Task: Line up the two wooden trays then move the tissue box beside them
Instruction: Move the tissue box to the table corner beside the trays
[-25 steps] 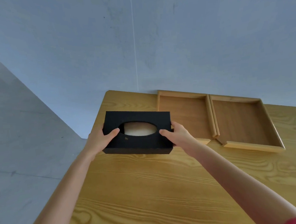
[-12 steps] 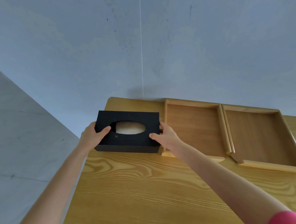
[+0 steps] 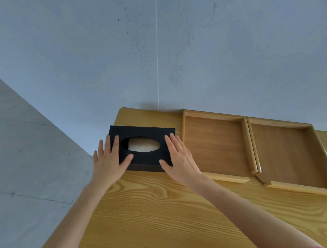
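A black tissue box (image 3: 142, 133) with an oval opening rests on the wooden table (image 3: 164, 219) near its far left corner, just left of two wooden trays. The left tray (image 3: 214, 149) and the right tray (image 3: 283, 154) stand side by side against the wall, their inner rims touching. My left hand (image 3: 108, 163) lies flat over the box's left end, fingers spread. My right hand (image 3: 180, 159) lies flat over its right end, fingers extended. Neither hand grips the box.
A grey wall (image 3: 173, 46) rises right behind the table. The table's left edge runs close beside the box, with grey floor (image 3: 27, 170) beyond it. Bare tabletop lies in front of the box and trays.
The box went from held above the table to set down left of the trays. Both hands let go of its ends and now lie flat with fingers spread.
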A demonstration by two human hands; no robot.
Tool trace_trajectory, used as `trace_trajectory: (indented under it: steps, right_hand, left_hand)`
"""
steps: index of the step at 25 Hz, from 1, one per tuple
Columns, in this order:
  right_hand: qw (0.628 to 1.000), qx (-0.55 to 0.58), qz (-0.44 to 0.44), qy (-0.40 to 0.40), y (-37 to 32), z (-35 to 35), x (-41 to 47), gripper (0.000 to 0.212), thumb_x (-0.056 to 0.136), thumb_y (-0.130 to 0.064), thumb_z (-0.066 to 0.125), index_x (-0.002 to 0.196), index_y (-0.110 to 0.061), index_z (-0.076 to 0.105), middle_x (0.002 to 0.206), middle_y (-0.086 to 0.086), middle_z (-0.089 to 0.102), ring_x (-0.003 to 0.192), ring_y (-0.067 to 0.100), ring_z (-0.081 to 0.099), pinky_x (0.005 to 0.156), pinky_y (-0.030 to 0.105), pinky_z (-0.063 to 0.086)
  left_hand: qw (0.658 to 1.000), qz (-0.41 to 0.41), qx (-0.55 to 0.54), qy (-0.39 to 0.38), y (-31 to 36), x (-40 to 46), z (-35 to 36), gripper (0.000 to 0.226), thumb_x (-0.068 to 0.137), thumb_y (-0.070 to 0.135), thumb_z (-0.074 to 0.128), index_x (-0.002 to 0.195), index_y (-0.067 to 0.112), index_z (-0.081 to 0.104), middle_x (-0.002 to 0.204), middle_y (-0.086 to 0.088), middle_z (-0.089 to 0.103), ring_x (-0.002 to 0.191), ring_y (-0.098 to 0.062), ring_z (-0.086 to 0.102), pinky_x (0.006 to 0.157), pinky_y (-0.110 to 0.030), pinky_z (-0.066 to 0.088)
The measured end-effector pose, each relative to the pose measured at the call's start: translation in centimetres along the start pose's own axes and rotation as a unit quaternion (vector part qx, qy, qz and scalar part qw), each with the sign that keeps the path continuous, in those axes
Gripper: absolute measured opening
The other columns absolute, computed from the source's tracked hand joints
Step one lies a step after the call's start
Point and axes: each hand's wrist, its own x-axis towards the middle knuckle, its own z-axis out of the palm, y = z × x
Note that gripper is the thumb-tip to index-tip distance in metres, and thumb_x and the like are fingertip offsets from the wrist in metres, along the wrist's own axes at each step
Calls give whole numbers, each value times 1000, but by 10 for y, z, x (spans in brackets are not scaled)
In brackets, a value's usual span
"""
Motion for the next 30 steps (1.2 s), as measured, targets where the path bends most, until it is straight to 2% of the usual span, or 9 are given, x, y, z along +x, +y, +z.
trace_trajectory:
  steps: [2,4,7,9,11,15,20,25,30]
  right_hand:
    - [993,-97,-59,19,3,8,-3,72,92,-35,49,146,-13,6,157,7,0,144,22,-5,116,39,-1]
    - [985,-151,-73,28,10,16,-3,75,87,-35,57,145,-9,16,156,11,11,144,27,4,115,43,2]
    - [974,-211,-65,51,17,24,-3,78,71,-34,75,135,-7,40,144,13,42,133,29,39,105,50,34]
    - [971,-217,-69,71,20,28,-3,78,67,-34,79,131,-7,45,139,12,49,128,28,47,102,46,37]
    - [969,-219,-77,83,21,29,0,77,69,-34,78,132,-7,44,139,12,49,128,27,47,102,45,36]
    - [968,-227,-71,74,21,26,16,75,74,-33,74,135,-6,40,143,13,44,131,28,41,104,46,35]
    - [972,-216,-74,57,27,16,48,70,86,-29,61,142,-5,26,152,14,26,140,30,23,112,48,24]
    - [973,-215,-78,37,35,6,77,70,94,-31,47,146,-9,5,157,9,2,144,24,-1,118,41,6]
    - [973,-215,-66,46,38,2,99,69,95,-31,45,146,-10,2,157,9,-1,144,25,-3,117,40,5]
  left_hand:
    - [996,38,75,-6,6,-13,9,106,65,84,4,147,19,-5,158,-11,-10,145,-31,-10,117,-50,3]
    - [994,50,99,-10,5,-18,18,126,45,89,-17,148,17,-1,158,-14,-5,145,-34,-5,115,-54,6]
    - [988,74,132,23,0,-17,30,104,67,82,23,143,10,21,148,-25,31,135,-45,29,101,-65,30]
    - [987,80,136,25,-3,-13,34,102,61,67,61,139,11,26,142,-28,41,128,-48,38,94,-66,34]
    - [986,88,133,52,-4,-9,37,108,54,57,76,138,12,26,142,-28,40,128,-49,37,95,-66,31]
    - [986,93,119,66,-2,9,35,108,58,48,80,141,19,18,149,-27,27,136,-49,23,102,-67,21]
    - [992,66,101,36,11,41,18,103,76,48,63,147,20,-6,156,-14,-15,142,-36,-17,114,-56,-5]
    - [992,63,110,-6,19,72,8,105,77,41,65,146,23,-12,154,-13,-24,140,-35,-25,113,-54,-11]
    - [990,70,121,-22,23,100,-1,106,75,39,67,146,23,-10,154,-13,-24,140,-34,-25,113,-54,-11]
